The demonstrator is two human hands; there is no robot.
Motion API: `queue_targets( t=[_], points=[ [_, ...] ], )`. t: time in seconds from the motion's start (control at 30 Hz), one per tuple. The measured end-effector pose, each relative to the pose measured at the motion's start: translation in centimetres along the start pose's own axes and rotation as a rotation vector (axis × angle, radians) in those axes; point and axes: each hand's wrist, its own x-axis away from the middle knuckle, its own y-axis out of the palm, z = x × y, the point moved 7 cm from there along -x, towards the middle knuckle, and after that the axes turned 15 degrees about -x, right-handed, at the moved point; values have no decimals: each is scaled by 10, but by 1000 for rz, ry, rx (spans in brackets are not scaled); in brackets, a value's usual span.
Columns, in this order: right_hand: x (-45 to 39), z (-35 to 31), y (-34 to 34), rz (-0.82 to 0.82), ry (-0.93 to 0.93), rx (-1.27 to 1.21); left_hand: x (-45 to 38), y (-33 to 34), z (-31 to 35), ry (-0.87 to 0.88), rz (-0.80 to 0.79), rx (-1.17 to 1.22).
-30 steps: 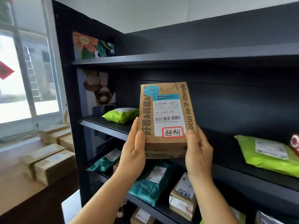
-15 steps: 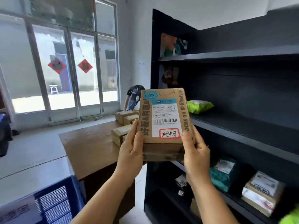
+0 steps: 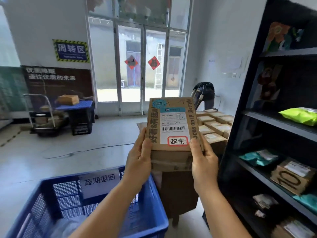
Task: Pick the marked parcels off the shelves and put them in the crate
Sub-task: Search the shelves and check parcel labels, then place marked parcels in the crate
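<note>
Two hands, left hand (image 3: 139, 159) and right hand (image 3: 204, 160), grip one upright cardboard parcel (image 3: 172, 124) above one blue crate (image 3: 96, 201).

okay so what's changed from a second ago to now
The person has turned left, away from the black shelving unit, carrying the brown cardboard parcel toward the blue plastic crate, now below it. Nothing released: left hand and right hand still grip the parcel upright.
</note>
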Motion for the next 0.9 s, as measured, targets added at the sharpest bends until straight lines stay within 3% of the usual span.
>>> queue_targets(
  t=[0.5,0.9],
  points=[
    [6,170,149,-279,285,-80,-31,-156,-133,-247,225,-130],
    [-37,373,195,-218,617,-60,-119,-193,-301,-530,210,-174]
  ],
)
